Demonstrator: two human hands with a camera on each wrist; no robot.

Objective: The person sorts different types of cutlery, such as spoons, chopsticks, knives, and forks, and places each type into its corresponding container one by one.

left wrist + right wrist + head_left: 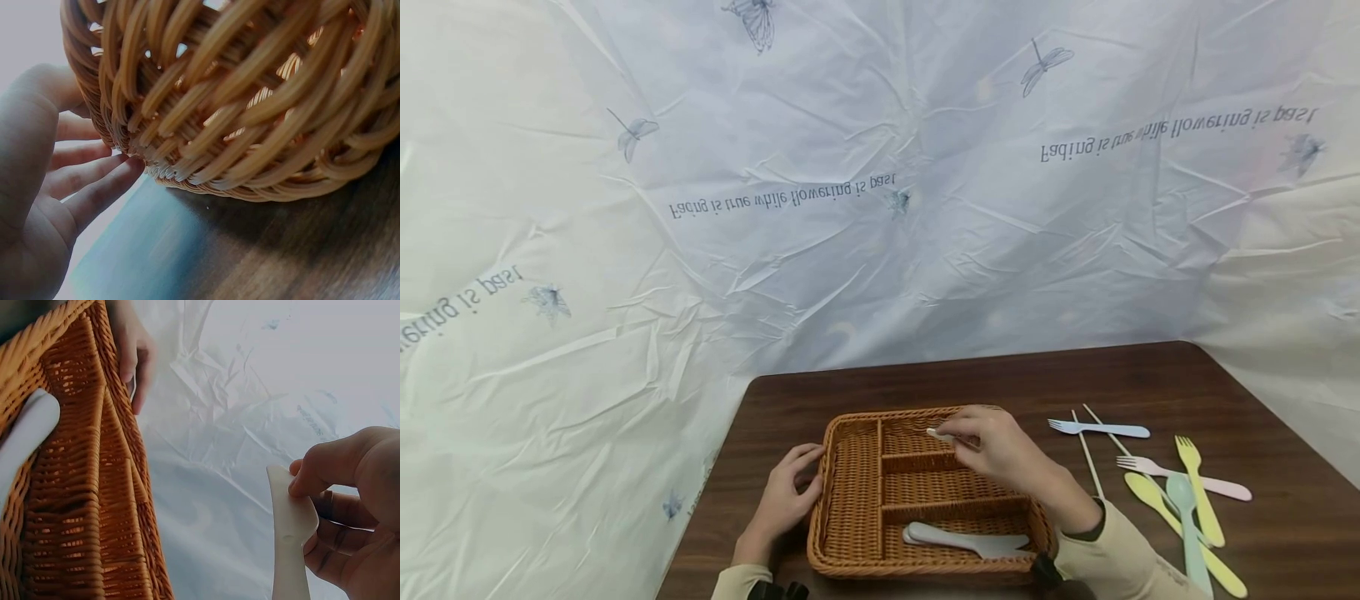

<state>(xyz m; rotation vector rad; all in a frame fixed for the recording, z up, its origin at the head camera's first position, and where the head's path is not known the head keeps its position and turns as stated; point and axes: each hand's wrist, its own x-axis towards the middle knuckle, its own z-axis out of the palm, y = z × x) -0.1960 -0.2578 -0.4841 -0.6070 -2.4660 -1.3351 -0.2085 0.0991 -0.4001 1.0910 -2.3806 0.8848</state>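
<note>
A brown wicker basket [882,483] with several compartments stands on the table. My left hand [784,496] touches its left outer side, fingers fairly straight against the weave [206,112]. Above the back right compartment, my right hand [1000,446] pinches a whitish plastic knife [289,531] by its broad end between thumb and fingers. In the head view only a small white end shows; the right wrist view cuts off its lower part. Grey-white knives [955,537] lie overlapping in the front right compartment.
On the dark wooden table [1000,375], right of the basket, lie a blue fork [1101,428], a pink fork [1213,485], a yellow fork [1204,496], a green utensil [1187,517], a yellow spoon [1180,521] and thin white sticks [1088,462]. White patterned sheeting [880,275] hangs behind.
</note>
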